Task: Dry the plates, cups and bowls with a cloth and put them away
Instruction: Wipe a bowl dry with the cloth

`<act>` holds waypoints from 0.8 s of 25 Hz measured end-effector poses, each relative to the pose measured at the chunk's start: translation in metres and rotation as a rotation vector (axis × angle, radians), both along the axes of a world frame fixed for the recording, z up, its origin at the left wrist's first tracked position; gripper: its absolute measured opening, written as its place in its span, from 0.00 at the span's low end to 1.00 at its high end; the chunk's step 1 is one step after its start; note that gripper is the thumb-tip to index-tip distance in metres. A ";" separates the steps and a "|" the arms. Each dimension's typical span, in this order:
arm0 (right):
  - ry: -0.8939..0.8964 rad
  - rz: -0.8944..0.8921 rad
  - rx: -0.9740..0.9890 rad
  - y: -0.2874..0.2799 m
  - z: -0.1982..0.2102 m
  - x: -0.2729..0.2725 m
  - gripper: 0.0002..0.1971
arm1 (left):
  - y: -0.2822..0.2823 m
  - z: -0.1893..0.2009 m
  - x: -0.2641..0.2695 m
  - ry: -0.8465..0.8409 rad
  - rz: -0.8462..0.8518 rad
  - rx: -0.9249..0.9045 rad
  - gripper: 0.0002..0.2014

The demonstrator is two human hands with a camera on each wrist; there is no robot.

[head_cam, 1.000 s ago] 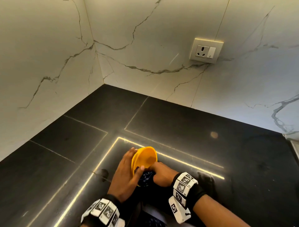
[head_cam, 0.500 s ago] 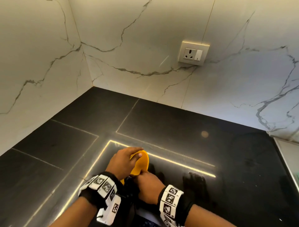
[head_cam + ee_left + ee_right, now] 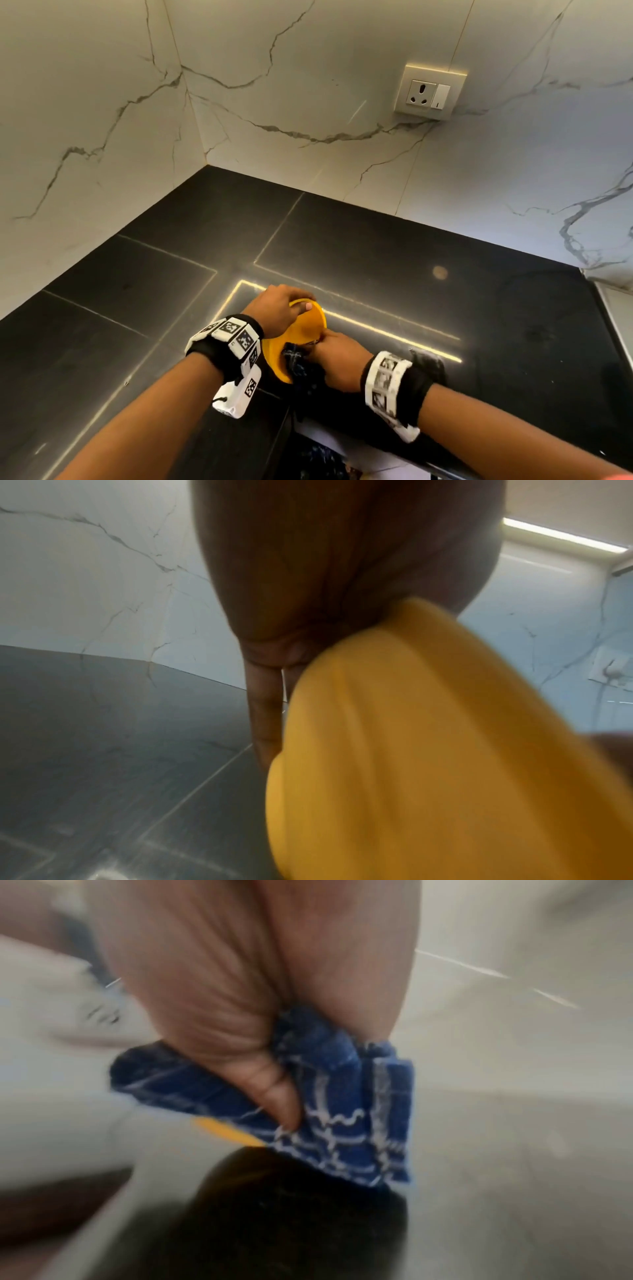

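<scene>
A small yellow plate (image 3: 301, 337) stands tilted on edge above the near part of the black counter. My left hand (image 3: 279, 310) grips its top rim, fingers curled over the edge. In the left wrist view the yellow plate (image 3: 428, 750) fills the lower right under the palm. My right hand (image 3: 337, 361) holds a bunched blue checked cloth (image 3: 301, 368) against the plate's lower face. In the right wrist view, the blue checked cloth (image 3: 342, 1110) is pinched under the thumb, and a sliver of the plate (image 3: 226, 1130) shows beside it. That view is blurred.
The black counter (image 3: 376, 260) runs back into a corner of white marble walls. A wall socket (image 3: 430, 92) sits on the back wall at the right. A lit seam (image 3: 394, 330) crosses the counter behind my hands. The counter's front edge lies just below my wrists.
My left hand has shifted from the plate's left side up over its top rim. The plate has turned in my grip, while the right hand keeps the cloth on it.
</scene>
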State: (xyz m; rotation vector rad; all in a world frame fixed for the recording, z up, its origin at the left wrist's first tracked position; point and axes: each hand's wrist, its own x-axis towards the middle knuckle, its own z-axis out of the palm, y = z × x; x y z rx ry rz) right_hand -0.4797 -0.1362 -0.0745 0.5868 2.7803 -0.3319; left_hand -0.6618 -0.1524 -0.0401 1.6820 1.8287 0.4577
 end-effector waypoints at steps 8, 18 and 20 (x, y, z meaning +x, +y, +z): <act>0.122 -0.103 0.170 -0.016 0.004 -0.004 0.04 | 0.013 0.019 0.023 0.188 -0.107 -0.034 0.14; 0.069 0.036 0.486 -0.002 0.007 -0.005 0.03 | 0.013 0.032 0.021 0.335 -0.140 -0.047 0.14; 0.129 -0.009 0.423 -0.012 0.007 -0.005 0.03 | 0.015 0.032 0.025 0.371 -0.185 -0.057 0.15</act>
